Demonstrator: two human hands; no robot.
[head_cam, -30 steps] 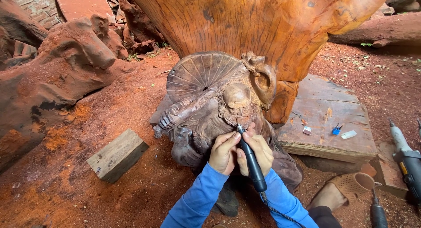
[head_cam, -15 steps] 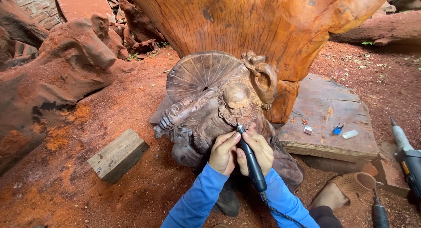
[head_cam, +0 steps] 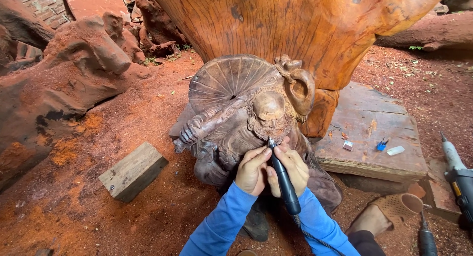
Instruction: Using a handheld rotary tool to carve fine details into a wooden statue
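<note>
Red sawdust ground [head_cam: 98,206] spreads everywhere, open-air and evenly lit by soft daylight. Up and well left of the hands, a rough reddish root mass [head_cam: 64,83] looms, with a patch of brick wall [head_cam: 42,2] behind it at the top corner. Straight above the hands rises a huge orange tree stump [head_cam: 295,29], grain cracked and bright. Left of the hands, a small wooden block [head_cam: 132,171] lies on the dust. To the right, a thick weathered plank slab [head_cam: 374,137] sits low, with a log [head_cam: 433,32] far beyond.
</note>
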